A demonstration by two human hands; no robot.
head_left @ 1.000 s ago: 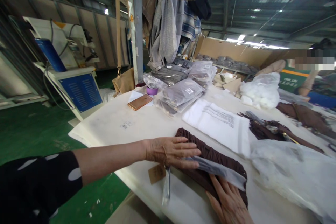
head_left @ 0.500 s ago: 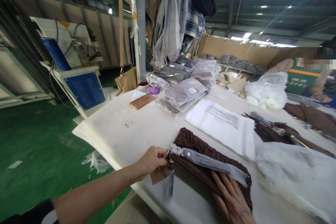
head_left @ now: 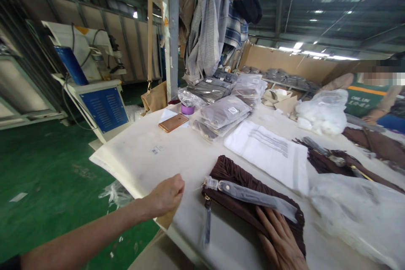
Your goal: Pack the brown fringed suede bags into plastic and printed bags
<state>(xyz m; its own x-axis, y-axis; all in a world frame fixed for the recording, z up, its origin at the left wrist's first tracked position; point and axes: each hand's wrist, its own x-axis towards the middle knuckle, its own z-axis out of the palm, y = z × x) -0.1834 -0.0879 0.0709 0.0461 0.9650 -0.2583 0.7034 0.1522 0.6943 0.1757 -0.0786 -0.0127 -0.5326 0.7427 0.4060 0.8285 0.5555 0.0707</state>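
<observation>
A dark brown pleated bag [head_left: 240, 177] lies on the white table [head_left: 133, 156], its strap [head_left: 253, 195] wrapped in clear film and a wrapped zip pull [head_left: 207, 221] hanging at its left end. My right hand [head_left: 280, 236] rests on the bag's lower right part, fingers spread. Left of the bag, apart from it, my left hand [head_left: 169, 196] is closed on a tan card tag [head_left: 167, 219], which shows below the fist near the table's edge.
Plastic-wrapped packages [head_left: 223, 112], a phone [head_left: 173, 122] and purple tape [head_left: 187, 109] lie farther back. White printed bags [head_left: 268, 152] sit behind the brown bag, with clear plastic [head_left: 357, 215] and more brown bags [head_left: 335, 158] rightward. Another person [head_left: 363, 95] stands at the far right.
My left hand has moved left, away from the bag's end, and the tan tag has come away with it. My right hand has stayed on the bag.
</observation>
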